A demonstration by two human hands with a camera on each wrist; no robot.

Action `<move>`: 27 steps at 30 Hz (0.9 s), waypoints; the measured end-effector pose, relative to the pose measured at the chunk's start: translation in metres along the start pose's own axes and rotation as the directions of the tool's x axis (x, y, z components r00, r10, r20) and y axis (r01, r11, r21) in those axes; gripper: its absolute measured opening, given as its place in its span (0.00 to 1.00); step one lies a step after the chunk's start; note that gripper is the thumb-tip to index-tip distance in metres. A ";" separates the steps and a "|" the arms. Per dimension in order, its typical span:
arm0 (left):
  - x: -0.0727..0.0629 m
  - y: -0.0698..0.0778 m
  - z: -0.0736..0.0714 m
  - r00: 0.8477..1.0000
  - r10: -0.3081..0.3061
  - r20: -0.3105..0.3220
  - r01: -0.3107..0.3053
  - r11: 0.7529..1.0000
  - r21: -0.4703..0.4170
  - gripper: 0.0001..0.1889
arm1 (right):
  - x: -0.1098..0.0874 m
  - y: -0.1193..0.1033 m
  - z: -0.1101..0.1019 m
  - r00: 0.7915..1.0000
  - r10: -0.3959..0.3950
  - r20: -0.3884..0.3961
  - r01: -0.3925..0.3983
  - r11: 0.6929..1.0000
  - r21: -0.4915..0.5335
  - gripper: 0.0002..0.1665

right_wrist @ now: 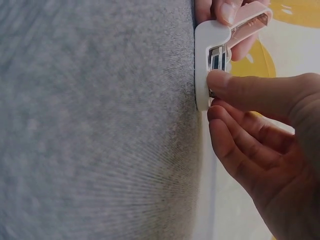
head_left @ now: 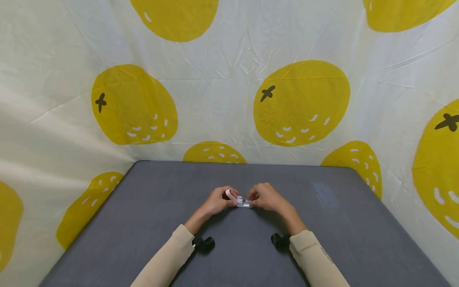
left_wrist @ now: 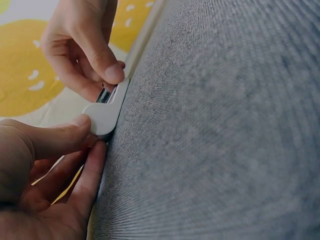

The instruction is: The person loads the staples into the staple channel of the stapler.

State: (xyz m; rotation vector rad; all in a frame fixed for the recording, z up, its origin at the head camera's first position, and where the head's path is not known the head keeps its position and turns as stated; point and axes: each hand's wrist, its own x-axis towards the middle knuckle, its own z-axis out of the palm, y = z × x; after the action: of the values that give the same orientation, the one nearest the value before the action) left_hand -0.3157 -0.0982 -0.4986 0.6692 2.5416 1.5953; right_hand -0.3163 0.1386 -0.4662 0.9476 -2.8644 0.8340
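A small white and pink stapler (head_left: 244, 205) stands on the grey table between the two hands. Its pink top arm (right_wrist: 251, 24) is swung up and back, which lays bare the metal staple channel (right_wrist: 218, 58). At the hinge end, my left hand (head_left: 216, 201) pinches the white base (left_wrist: 102, 118) between thumb and fingers. My right hand (head_left: 267, 197) is at the other end, with its thumb (right_wrist: 221, 80) on the metal channel and its fingertips close beneath. Whether loose staples lie under that thumb, I cannot tell.
The dark grey cloth-covered table (head_left: 157, 223) spreads around both forearms. A pale curtain (head_left: 218, 107) printed with yellow fruit hangs behind it and along the sides. Black wrist cameras (head_left: 203, 244) sit at the cuffs of the beige sleeves (head_left: 168, 255).
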 end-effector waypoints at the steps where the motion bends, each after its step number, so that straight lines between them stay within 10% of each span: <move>1: 0.001 -0.001 0.000 1.000 0.003 0.005 -0.003 1.000 -0.015 0.16 | 0.000 0.000 0.000 1.000 0.001 -0.004 -0.001 1.000 0.000 0.06; 14: -0.001 -0.013 -0.016 0.996 -0.031 0.089 0.059 0.940 -0.336 0.21 | 0.002 0.004 0.004 1.000 0.016 0.026 -0.016 1.000 0.024 0.04; 27: 0.001 -0.006 -0.016 0.999 -0.005 0.044 0.020 0.944 -0.330 0.20 | 0.001 0.006 0.001 1.000 0.018 0.008 -0.018 0.997 0.069 0.06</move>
State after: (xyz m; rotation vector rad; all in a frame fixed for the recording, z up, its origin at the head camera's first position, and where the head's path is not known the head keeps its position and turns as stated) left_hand -0.3229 -0.1130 -0.4960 0.6380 2.1639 1.9170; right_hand -0.3201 0.1410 -0.4700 0.9348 -2.8719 0.9384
